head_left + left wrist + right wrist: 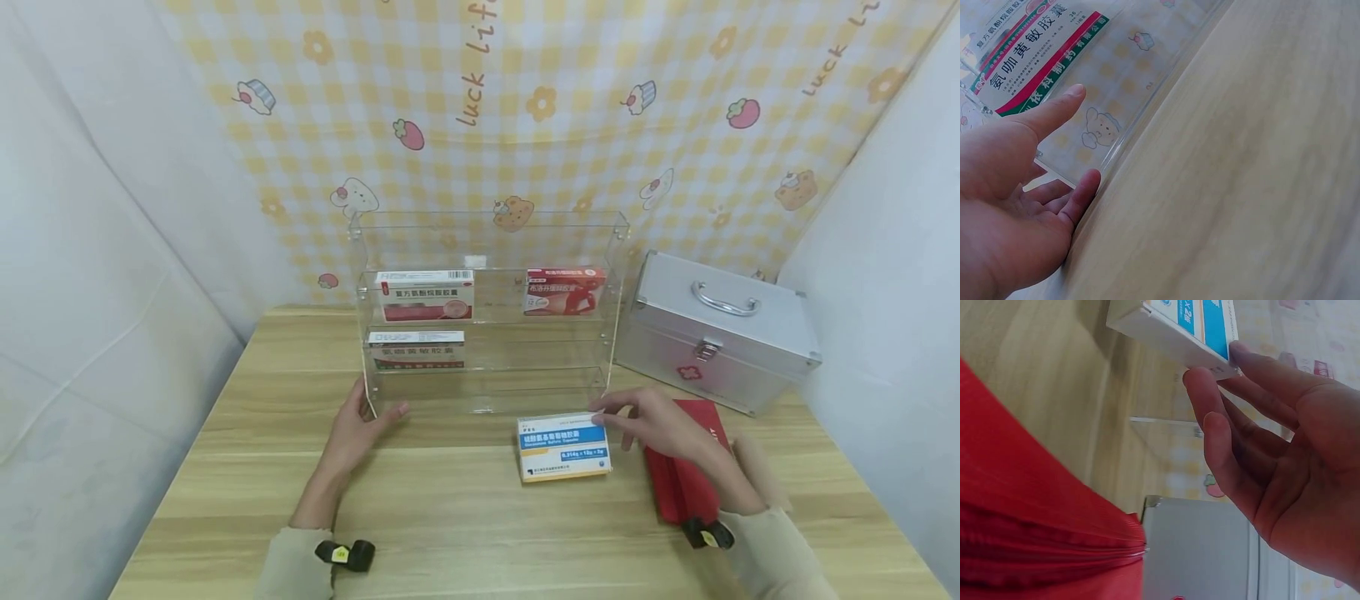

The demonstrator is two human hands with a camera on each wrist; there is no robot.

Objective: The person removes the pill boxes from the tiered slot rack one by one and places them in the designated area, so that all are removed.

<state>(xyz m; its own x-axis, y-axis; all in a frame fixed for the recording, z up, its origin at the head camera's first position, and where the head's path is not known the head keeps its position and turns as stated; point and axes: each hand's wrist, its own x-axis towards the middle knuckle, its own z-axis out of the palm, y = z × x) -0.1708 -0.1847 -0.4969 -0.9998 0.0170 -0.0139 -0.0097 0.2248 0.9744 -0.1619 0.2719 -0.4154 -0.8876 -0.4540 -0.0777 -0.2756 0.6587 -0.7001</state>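
The rack (498, 296) stood on the table (450, 517), taken as dial centre; the curtain (480, 158) hung behind at 12 o'clock. Within the rack, the first carton (427, 298) sat at 10, the second carton (564, 292) at 2, the third carton (417, 352) at 8. The case (667, 342) stood at 3; the pouch (675, 487) lay at 4. The loose carton (565, 450) was before the rack at 5, the right hand (652, 418) at its 2 o'clock corner. The left hand (360, 432) was at 8.

Wooden table (450, 533), as I see it remotely: clear rack (540, 379), metal case (716, 337) to its right, red pouch (681, 483) before the case. The rack bears a white box (427, 298) left, a red box (564, 292) right and, below the white, a green-edged box (417, 352).
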